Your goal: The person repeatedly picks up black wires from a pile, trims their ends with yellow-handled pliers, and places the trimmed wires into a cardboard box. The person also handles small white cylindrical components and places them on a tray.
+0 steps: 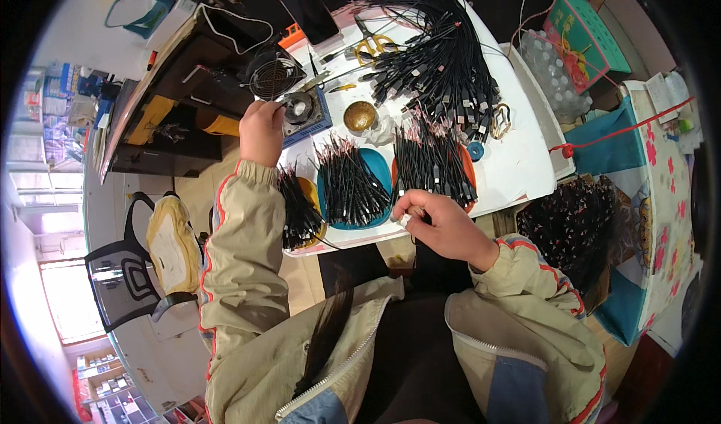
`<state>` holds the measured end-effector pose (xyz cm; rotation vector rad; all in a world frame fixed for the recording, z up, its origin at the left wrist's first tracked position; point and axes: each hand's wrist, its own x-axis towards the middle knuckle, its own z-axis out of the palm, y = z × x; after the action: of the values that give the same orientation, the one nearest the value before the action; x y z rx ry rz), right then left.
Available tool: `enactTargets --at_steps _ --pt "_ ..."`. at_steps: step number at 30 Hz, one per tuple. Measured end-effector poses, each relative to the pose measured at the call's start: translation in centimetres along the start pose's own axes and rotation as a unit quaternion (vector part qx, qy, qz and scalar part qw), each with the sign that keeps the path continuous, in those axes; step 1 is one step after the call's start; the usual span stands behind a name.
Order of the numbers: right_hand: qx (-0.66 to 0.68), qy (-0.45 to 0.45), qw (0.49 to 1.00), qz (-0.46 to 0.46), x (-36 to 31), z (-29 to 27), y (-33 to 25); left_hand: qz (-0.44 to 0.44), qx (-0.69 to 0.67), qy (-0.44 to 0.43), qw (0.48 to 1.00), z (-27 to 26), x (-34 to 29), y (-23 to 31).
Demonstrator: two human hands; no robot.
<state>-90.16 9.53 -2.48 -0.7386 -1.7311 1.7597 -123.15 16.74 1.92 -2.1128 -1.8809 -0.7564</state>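
My left hand is closed, its fingertips pinched at the edge of a small blue solder pot with a round silvery well. What those fingers hold is too small to make out. Nearer to me, my right hand pinches something small and whitish in front of the red tray. Short black cables with pinkish wire ends fill this tray, the blue tray and the yellow tray. Behind them lies a large heap of black cables with metal plugs.
A round tin of amber material stands beside crumpled tissue. Yellow-handled scissors, a black fan and a phone sit farther back. At right are a green carton and a flowered table; a chair stands left.
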Motion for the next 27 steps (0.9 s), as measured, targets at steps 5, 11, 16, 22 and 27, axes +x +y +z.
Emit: enactTargets --at_steps 5,11,16,22,27 --pt "0.009 -0.014 1.000 -0.008 -1.1 1.7 -1.9 -0.189 -0.354 0.078 0.913 -6.1 -3.8 6.6" --pt "0.007 0.008 0.999 -0.041 -2.8 3.6 -6.4 -0.170 -0.505 0.089 0.842 -11.0 -7.8 13.7" --pt "-0.084 0.131 0.972 -0.173 -4.0 4.1 -10.3 -0.151 -0.558 0.073 0.812 -12.6 -10.2 17.0" --pt "-0.197 0.177 0.923 -0.279 -5.4 4.9 -12.6 -0.129 -0.566 0.047 0.813 -13.6 -12.0 19.5" --pt "-0.277 0.188 0.880 -0.337 -6.5 5.1 -13.0 -0.119 -0.574 0.039 0.809 -14.1 -12.8 20.7"
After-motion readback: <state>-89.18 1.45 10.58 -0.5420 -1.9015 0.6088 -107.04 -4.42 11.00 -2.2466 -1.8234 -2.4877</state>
